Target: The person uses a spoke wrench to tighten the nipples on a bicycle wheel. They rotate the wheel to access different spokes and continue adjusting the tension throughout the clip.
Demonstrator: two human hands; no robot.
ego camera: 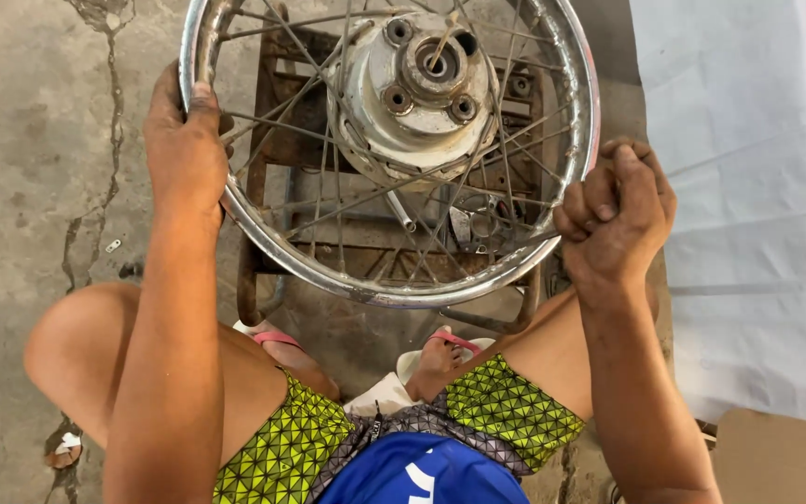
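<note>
- Two hands flank one spoked wheel rim, which lies tilted on a rusty metal stand over the cracked concrete floor.
- Left of the rim's hub, the left hand grasps the rim's left edge, thumb over the top of the chrome band and fingers curled underneath.
- At the rim's middle sits the grey metal hub, with thin spokes running out from it to the band.
- Below the rim, toward the person, two feet in pink-strapped sandals rest on the floor between the knees.
- Right of the hub, the right hand is clenched into a fist, touching the rim's right edge; whether it holds anything cannot be told.
- Further right of the rim, a pale blue sheet covers the floor.
</note>
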